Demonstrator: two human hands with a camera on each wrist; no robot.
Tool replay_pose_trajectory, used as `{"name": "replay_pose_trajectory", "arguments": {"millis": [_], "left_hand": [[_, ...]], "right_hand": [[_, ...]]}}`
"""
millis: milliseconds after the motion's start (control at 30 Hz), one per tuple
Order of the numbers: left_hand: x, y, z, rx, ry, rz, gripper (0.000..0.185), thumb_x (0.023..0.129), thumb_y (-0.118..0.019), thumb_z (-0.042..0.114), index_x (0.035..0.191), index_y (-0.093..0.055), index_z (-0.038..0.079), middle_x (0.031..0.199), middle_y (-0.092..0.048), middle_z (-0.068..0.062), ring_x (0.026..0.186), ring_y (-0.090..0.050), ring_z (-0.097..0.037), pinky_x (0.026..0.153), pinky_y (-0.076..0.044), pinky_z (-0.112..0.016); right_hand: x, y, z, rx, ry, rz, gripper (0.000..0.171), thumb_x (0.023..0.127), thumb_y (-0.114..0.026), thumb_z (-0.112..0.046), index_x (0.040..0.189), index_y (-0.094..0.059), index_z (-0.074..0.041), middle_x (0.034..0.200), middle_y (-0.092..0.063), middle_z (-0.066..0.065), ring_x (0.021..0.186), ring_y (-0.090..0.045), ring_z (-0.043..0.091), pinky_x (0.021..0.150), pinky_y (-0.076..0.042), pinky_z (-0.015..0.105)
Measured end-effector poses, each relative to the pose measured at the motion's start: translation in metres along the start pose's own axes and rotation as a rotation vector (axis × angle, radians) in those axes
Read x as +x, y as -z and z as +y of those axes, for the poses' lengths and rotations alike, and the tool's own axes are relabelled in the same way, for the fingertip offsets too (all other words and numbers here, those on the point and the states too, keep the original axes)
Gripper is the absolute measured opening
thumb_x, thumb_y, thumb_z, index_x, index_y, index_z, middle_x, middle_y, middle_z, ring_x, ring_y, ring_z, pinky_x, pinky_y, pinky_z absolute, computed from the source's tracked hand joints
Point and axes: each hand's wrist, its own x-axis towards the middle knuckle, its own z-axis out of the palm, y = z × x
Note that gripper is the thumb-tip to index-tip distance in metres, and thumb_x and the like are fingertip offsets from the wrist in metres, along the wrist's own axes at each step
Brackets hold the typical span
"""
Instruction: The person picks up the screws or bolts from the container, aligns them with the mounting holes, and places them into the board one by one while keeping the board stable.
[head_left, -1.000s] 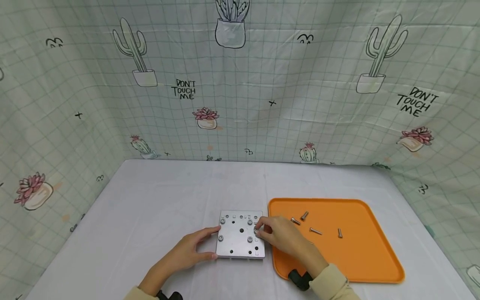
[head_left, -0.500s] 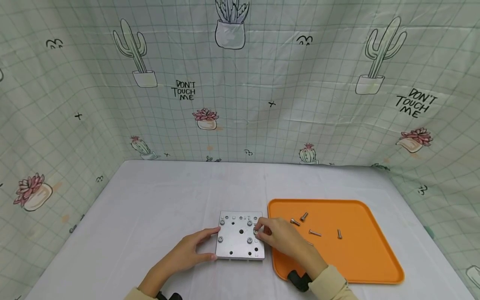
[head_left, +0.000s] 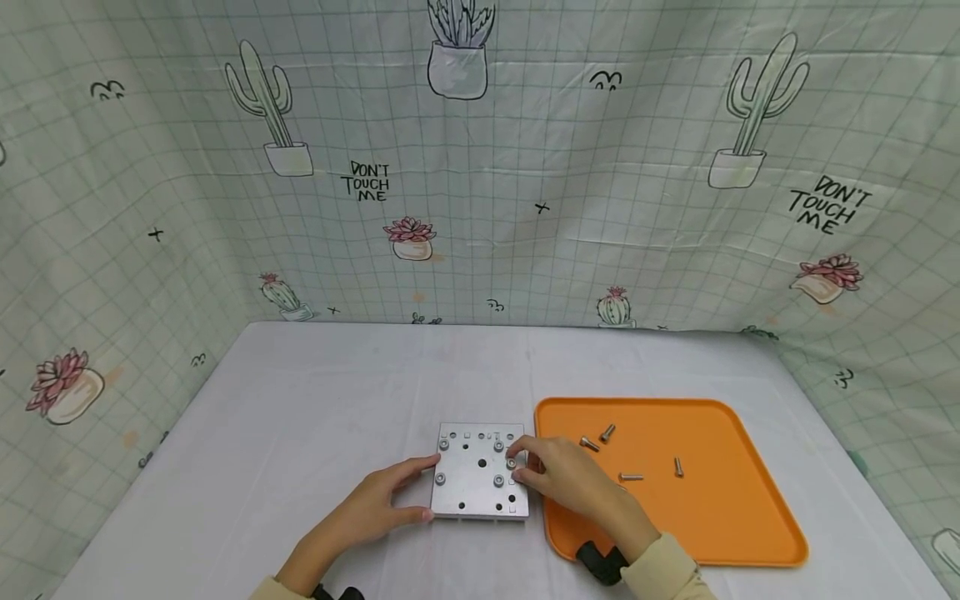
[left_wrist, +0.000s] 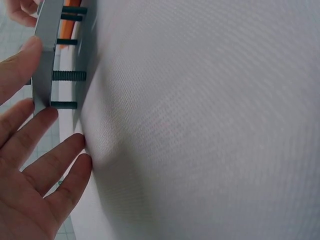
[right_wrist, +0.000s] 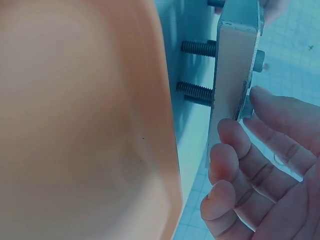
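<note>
A square silver metal plate (head_left: 472,492) with several holes stands raised on the white table, on the threaded screws that stick out beneath it. My left hand (head_left: 386,500) holds its left edge, thumb at the near corner and fingertips farther back. Over the plate's right side, my right hand (head_left: 562,471) has thumb and index finger at either side of a socket-head screw (head_left: 512,463). That screw's head shows between the fingertips. Several other screw heads, one a seated screw (head_left: 498,481), stand on the plate. Threaded shanks (right_wrist: 197,92) show under it in the right wrist view.
An orange tray (head_left: 735,500) lies right of the plate, its left rim close to the plate's edge. Several loose screws, such as one loose screw (head_left: 678,467), lie in it. My right forearm crosses its near left corner. A patterned cloth (head_left: 480,250) hangs behind the table.
My right thumb and index finger have spread slightly, showing more of the screw head. One loose screw in the tray has rolled a little nearer. The left hand and plate stay put.
</note>
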Motion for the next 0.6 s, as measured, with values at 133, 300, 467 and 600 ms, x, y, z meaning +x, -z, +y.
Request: {"name": "replay_pose_trajectory", "arguments": {"millis": [133,300,467,600], "left_hand": [[0.0,0.0,0.0,-0.002,0.0,-0.001,0.066,0.077,-0.074,0.027,0.136,-0.047,0.011,0.141,-0.047,-0.011,0.128,-0.045,-0.035,0.105,-0.038,-0.048],[-0.001,0.0,0.0,-0.009,-0.004,0.003,0.066,0.077,-0.075,0.026,0.135,-0.047,0.011,0.14,-0.047,-0.012,0.128,-0.045,-0.036,0.105,-0.038,-0.048],[-0.001,-0.001,-0.001,-0.009,-0.005,0.007,0.066,0.077,-0.075,0.026,0.135,-0.047,0.011,0.141,-0.047,-0.012,0.128,-0.045,-0.036,0.105,-0.037,-0.048],[0.0,-0.001,-0.001,-0.013,-0.006,0.004,0.067,0.077,-0.075,0.026,0.135,-0.047,0.01,0.141,-0.046,-0.012,0.129,-0.044,-0.036,0.105,-0.037,-0.047]], "right_hand": [[-0.002,0.003,-0.001,0.017,-0.02,-0.006,0.021,0.087,-0.066,-0.024,0.107,-0.065,-0.018,0.066,-0.051,-0.012,0.056,-0.044,0.003,0.048,-0.039,0.017],[-0.004,0.008,-0.003,0.026,-0.056,-0.005,0.025,0.087,-0.065,-0.023,0.111,-0.064,-0.016,0.068,-0.052,-0.01,0.056,-0.044,0.005,0.047,-0.039,0.018],[-0.007,0.014,-0.003,0.012,-0.098,0.024,0.024,0.086,-0.066,-0.023,0.11,-0.064,-0.017,0.069,-0.05,-0.011,0.059,-0.044,0.005,0.048,-0.038,0.017],[-0.009,0.019,0.001,0.032,-0.11,0.04,0.025,0.086,-0.066,-0.021,0.11,-0.065,-0.014,0.069,-0.05,-0.01,0.06,-0.044,0.006,0.049,-0.039,0.017]]}}
